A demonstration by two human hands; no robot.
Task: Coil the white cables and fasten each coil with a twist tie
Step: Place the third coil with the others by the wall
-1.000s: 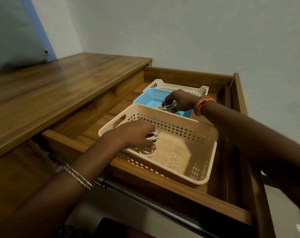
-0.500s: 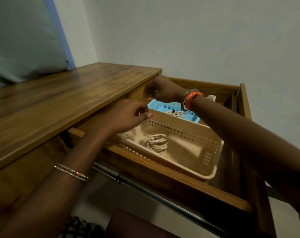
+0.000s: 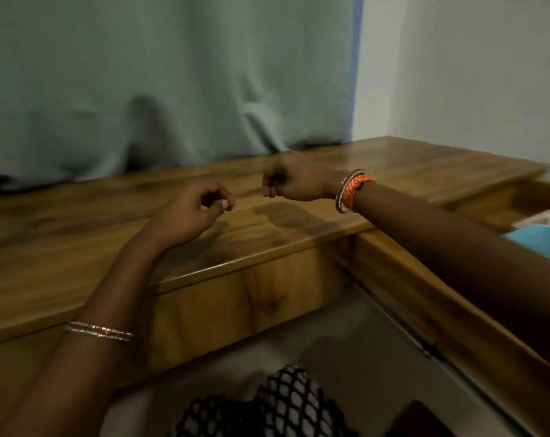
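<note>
Hovering over the wooden desk top [image 3: 78, 234], both hands sit close together with fingers curled in.

At left, the left hand [image 3: 190, 212] reaches up from a bangled wrist, its fingertips [image 3: 225, 205] drawn against the thumb in a pinch; whether anything lies between them cannot be told. Just beside it, the right hand [image 3: 291, 182], wearing an orange band [image 3: 351, 192], is closed in a loose fist, its contents hidden. Far right, the open drawer [image 3: 500, 203] shows a blue basket [image 3: 541, 238] edge; no white cable can be made out.
</note>
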